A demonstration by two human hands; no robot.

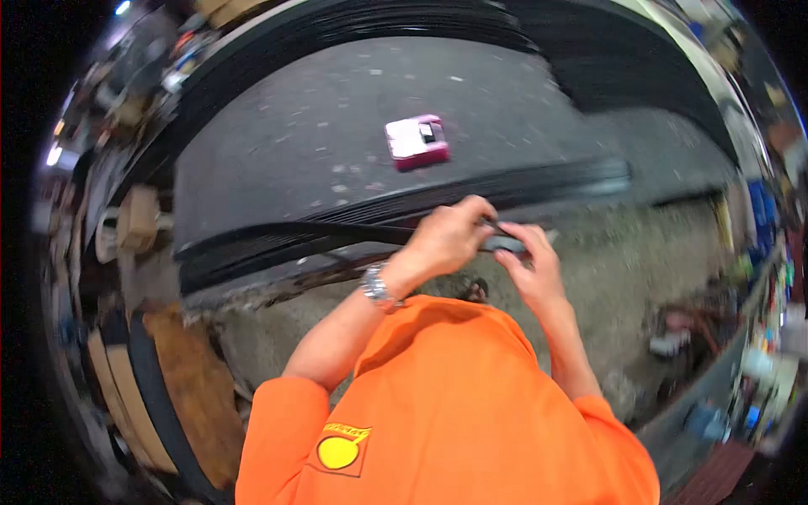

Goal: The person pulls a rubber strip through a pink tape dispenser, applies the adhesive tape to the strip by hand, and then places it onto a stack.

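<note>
My left hand (446,239), with a metal watch at the wrist, is closed around a long, thin black strip (337,229). The strip trails off to the left over the bench. Close beside it, my right hand (535,263) pinches a small grey, flat piece (502,243) between thumb and fingers, near the end of the strip. Motion blur smears this piece, and I cannot tell whether it is part of the strip. Just beyond both hands lies a bundle of similar black strips (539,181) along the near side of the bench.
A pink and white box-like object (417,141) sits on the dark bench top (278,126). More black strips (404,23) are stacked along the far side. Brown boards (189,383) and a cardboard box (137,217) stand at left. Assorted items (671,341) clutter the right.
</note>
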